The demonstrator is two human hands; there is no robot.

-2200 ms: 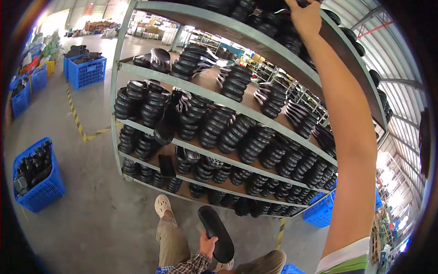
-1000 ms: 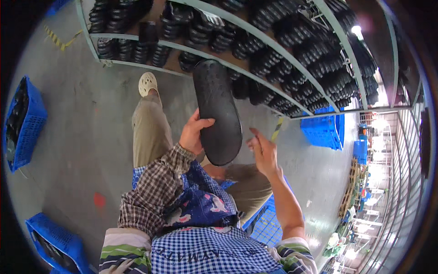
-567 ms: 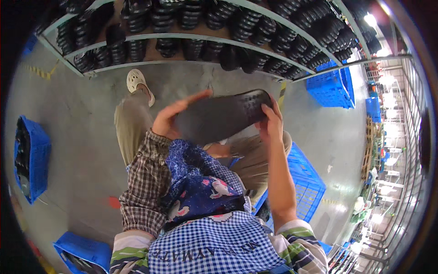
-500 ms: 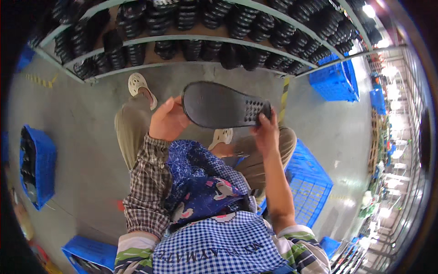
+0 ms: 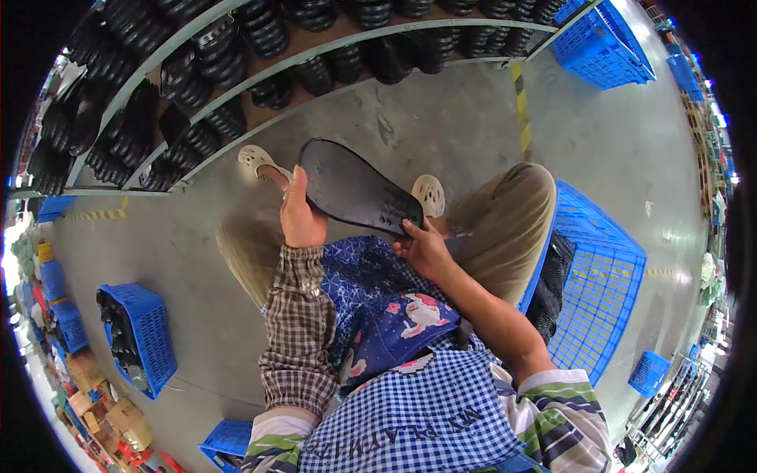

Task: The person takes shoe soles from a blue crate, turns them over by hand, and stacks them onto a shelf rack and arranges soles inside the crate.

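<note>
Above your lap, between both hands, you hold a black shoe sole (image 5: pixel 355 189), flat side turned up toward your face. Your left hand (image 5: pixel 302 217) is closed around one long edge near the wider end, and the fingers of your right hand (image 5: pixel 426 246) pinch the narrower end, where small holes show in the rubber. So both hands are grasping the sole, but only at its border.

I think the first risk is that the sole slips. It is long and looks flexible, and your right hand grips only the tip; if you turn it quickly, this end can bend out of the fingers and fall on the concrete floor (image 5: pixel 441 126), near your light clog (image 5: pixel 259 160).

The second risk is mixing. A big blue crate (image 5: pixel 599 268) stands just beside your right knee and a smaller blue crate (image 5: pixel 146 331) with dark pieces is well apart on your left. A dropped sole can land in the wrong one.

The shelf (image 5: pixel 236 118) in front is packed with stacks of black soles, some close to its edge. A careless reach there may push a stack down.
</note>
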